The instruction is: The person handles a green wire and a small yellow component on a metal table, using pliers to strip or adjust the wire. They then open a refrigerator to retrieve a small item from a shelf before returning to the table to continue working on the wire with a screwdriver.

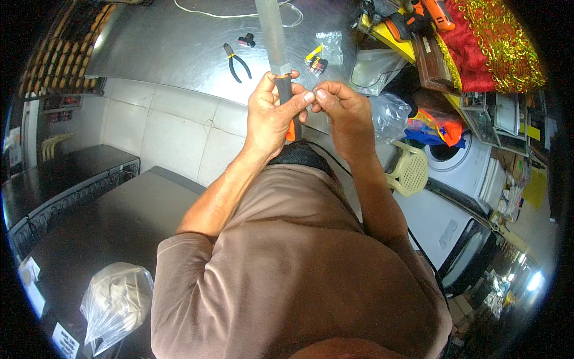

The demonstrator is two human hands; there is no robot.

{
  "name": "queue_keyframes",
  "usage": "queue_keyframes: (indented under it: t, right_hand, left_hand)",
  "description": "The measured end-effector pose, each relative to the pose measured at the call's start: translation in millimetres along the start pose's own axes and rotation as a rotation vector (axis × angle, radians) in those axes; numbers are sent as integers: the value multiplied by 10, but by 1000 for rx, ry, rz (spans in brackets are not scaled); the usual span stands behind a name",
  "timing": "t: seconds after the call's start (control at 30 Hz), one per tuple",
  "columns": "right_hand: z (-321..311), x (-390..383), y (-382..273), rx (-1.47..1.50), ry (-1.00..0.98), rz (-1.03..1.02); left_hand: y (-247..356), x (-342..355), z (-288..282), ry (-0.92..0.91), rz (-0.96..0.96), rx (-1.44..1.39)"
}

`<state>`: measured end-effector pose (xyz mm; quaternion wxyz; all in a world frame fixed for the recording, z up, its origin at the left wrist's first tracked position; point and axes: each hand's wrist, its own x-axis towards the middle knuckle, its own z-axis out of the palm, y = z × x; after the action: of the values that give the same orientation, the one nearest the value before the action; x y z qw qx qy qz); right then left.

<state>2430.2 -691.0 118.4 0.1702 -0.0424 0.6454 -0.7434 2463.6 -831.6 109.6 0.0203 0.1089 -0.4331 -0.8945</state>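
Observation:
My left hand [270,116] is closed around the black-and-orange handle of a flat metal file [274,37]. The grey blade points away from me over the metal table [179,42]. Close beside it, my right hand [348,115] is closed in a pinch, its thumb and fingertips meeting the left thumb. Whatever small piece sits between those fingertips is too small to make out. On the table to the left lie cutting pliers [237,63] with dark handles and a small black-and-red part [246,40]. Another small dark part [318,64] lies right of the blade.
A clear plastic bag [330,46] and a white cable [209,13] rest on the table. At right are an orange-and-black power tool [439,15], red-and-gold cloth [496,42], a cream plastic stool [409,169] and a white washing machine [463,170]. A filled plastic bag [118,302] sits at lower left.

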Motion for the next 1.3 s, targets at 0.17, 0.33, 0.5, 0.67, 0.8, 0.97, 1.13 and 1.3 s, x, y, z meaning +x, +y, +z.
queue_keyframes:
  t: [0.17, 0.33, 0.5, 0.67, 0.8, 0.97, 1.13, 1.3]
  right_hand:
    - [-56, 17, -43, 276, -228, 173]
    - [-104, -48, 39, 410, -280, 240]
    - [-129, -79, 67, 428, -349, 264]
    - [-211, 35, 44, 126, -138, 146]
    - [-121, 300, -239, -172, 96, -115]
    - [-73, 497, -252, -100, 186, -194]
    - [-103, 495, -295, -29, 127, -161]
    - [-169, 458, -355, -14, 79, -103]
  left_hand:
    - [-14, 17, -29, -52, -26, -67]
    - [-22, -9, -90, -120, -63, -85]
    - [-6, -25, -126, -146, -130, -7]
    - [-20, -47, -180, -162, -61, 339]
    - [-76, -90, -142, -137, 27, 483]
    - [-69, -213, -73, -110, 37, 550]
    - [-121, -218, -93, -112, 126, 600]
    - [-157, -227, -151, -134, 129, 611]
